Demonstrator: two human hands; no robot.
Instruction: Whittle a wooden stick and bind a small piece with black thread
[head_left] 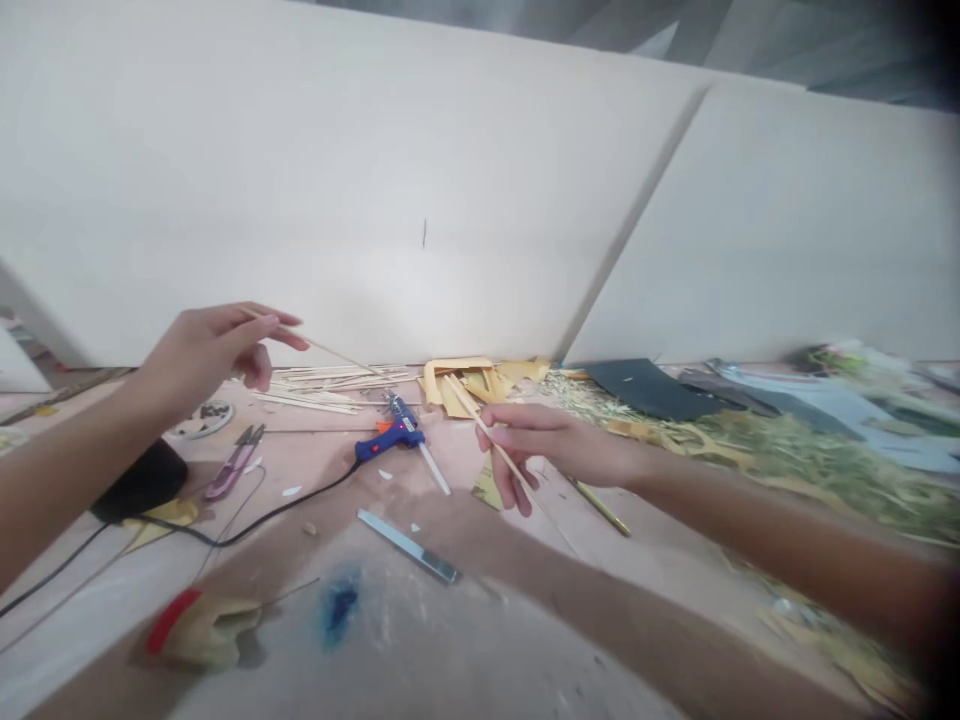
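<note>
Head view, looking down and forward at a cluttered tabletop (465,640) against pale wall panels. My left hand (206,355) is raised on the left, grip pinched shut on a thin stick (330,350) that runs right and down toward the pile of sticks (330,388) at the wall. My right hand (544,445) sits at centre, fingers closed round a second thin stick (469,402), pale wood, slanting up-left out of the fist; its lower end runs on past the fingers.

Between the hands: a blue glue gun (390,437) with an orange trigger, lying on its side, nozzle end up, a white glue rod sticking out toward me. Its black cord (247,525) trails left across the tabletop, under my left forearm. Nearer me, a flat metal blade (409,545), narrow and grey, lying diagonal. Small purple snips (234,462) sit left of the gun, beside a black rounded object (139,482). Behind that, a shallow round dish (206,417); contents too blurred to tell.

Behind the right hand: yellow card offcuts (465,382), folded and stacked. A yellow pencil-like rod (600,507) lies just below my right wrist. Right side: dark sheets (645,385) and a heap of green-yellow shredded straw-like material (810,460). Bottom left: a red and tan lump (199,625), blurred. Blue stain (339,605) on the tabletop near it.
</note>
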